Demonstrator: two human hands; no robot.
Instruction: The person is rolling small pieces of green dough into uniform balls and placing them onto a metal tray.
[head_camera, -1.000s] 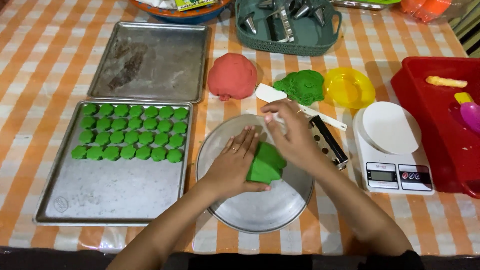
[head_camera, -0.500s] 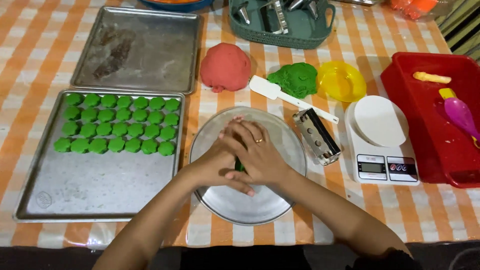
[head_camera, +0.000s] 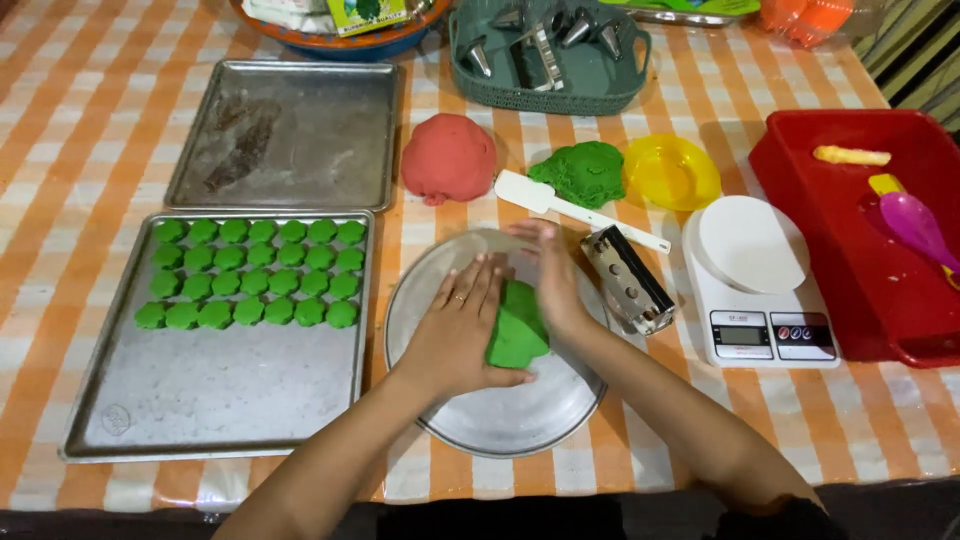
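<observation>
1. Head view: we see the left hand and right hand cupped, fingers extended, squeezing the green dough lump.
2. It sits on the round metal plate, apparently keeping the cloth clean.

On the surface a round plate sits in front, with a lump of dough on it between the two hands. Left of the plate lies a tray carrying rows of dough pieces; behind it a second tray. Right of the plate stand a scale and a tub.
</observation>
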